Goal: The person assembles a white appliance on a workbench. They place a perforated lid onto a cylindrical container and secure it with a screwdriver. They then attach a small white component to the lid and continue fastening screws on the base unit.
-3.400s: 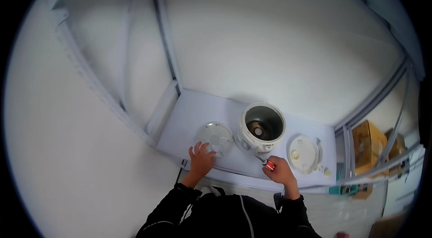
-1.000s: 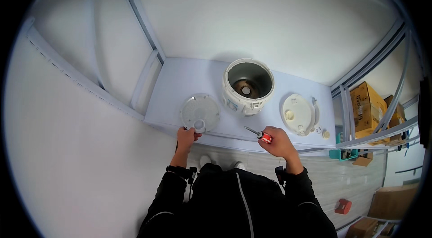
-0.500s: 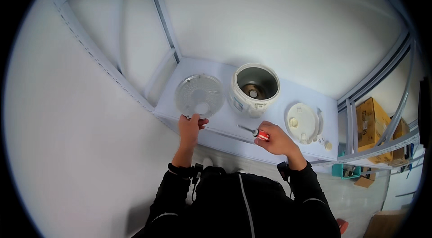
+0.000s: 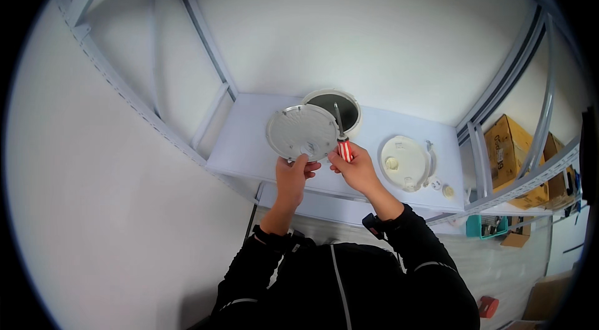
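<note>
My left hand (image 4: 296,177) grips the near edge of a round, silvery metal plate (image 4: 296,130), thumb on its upper face. The plate is lifted and covers part of the white rice cooker body (image 4: 349,100), whose grey inside shows past the plate's edge. My right hand (image 4: 357,171) is closed round a red-and-white-handled screwdriver (image 4: 344,148) with its shaft pointing up and away. Its fingers are close to the plate's right rim; whether they touch it I cannot tell.
On the right of the white shelf (image 4: 243,136) lie a round white lid (image 4: 405,165) with a curved handle piece and a small cream-coloured round part (image 4: 448,191). Metal shelf posts rise on both sides. Cardboard boxes (image 4: 508,155) and a teal basket (image 4: 483,227) stand farther right.
My left hand has raised the metal plate and brought it right, in front of the cooker. My right hand has come toward it, turning the screwdriver's tip from leftward to upward.
</note>
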Tool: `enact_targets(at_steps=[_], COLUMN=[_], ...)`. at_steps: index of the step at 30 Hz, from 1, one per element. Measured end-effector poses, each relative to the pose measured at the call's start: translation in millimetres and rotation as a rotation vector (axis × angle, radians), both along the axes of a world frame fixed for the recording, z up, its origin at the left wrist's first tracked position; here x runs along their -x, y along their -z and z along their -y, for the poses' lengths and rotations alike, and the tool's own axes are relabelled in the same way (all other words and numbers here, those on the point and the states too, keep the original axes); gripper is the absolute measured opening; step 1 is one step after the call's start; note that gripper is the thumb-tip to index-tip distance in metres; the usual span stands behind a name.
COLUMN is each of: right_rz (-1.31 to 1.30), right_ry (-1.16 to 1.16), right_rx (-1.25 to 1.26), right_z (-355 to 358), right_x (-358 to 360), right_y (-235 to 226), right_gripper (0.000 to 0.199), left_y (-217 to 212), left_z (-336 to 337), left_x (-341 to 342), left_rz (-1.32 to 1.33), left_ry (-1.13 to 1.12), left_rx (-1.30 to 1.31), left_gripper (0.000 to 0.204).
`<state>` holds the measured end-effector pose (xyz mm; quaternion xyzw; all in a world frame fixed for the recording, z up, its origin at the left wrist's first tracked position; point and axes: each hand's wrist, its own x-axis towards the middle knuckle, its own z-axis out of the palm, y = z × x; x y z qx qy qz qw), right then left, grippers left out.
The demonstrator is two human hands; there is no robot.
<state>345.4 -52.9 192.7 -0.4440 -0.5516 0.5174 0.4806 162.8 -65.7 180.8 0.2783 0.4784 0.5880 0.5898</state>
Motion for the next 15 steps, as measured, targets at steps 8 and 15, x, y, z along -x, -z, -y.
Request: enact_targets(at_steps=[8,15], right_rz=[0.083,0.001], right_ry=[0.159,0.221], right_rx=[0.003,-0.01], right_z=[-0.3,-13.4], right_x=[-27.9,-47.5], right_y=[12.4,22.1], right_gripper=[0.021,0.018], left_y=[6.3,15.0], left_z=[8.0,4.1], left_x=[-50.7,-71.5], left_rz=[0.06,0.073], left_ry=[0.054,0.145], left_rx=[-0.031,0.009], left_gripper=[0.038,0.034])
